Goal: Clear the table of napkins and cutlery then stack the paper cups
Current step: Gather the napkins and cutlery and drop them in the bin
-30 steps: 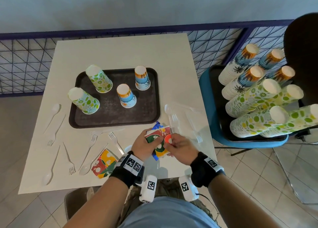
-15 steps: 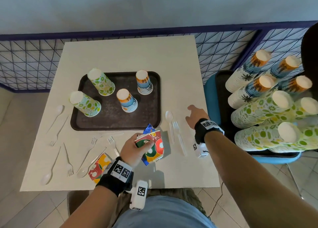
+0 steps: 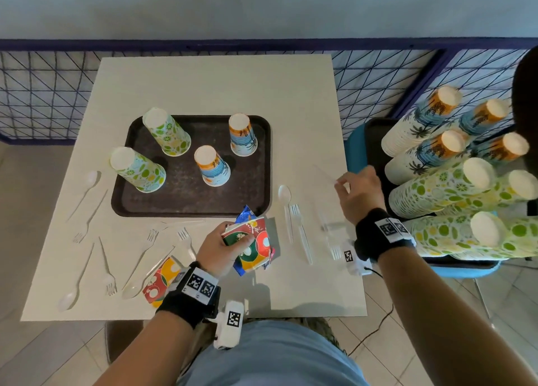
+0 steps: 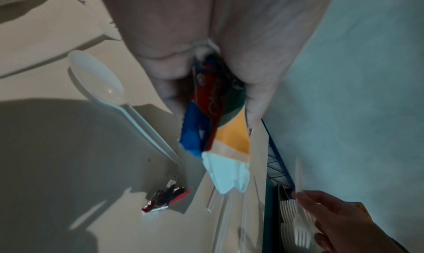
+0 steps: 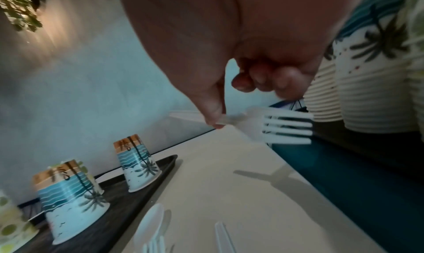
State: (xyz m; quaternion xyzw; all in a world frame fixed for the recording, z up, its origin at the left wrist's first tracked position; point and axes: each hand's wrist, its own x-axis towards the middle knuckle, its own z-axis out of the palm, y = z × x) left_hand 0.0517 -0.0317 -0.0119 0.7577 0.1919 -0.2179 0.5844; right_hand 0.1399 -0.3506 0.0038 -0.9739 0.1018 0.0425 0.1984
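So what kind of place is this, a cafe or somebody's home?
Probably a cafe or canteen: a serving tray on the table, tall stacks of paper cups alongside, and disposable forks and napkins being cleared.

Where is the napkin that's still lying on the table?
In the head view, the napkin lies near the table's front edge, beside the left hand's wristband, among plastic cutlery.

Both forearms are bare. Each wrist wears a black wrist strap (image 3: 186, 301) bearing white tags printed with black square codes, with a white camera block (image 3: 230, 324) hanging beneath, also code-tagged. A light blue shirt (image 3: 270, 356) fills the lower middle of the frame.
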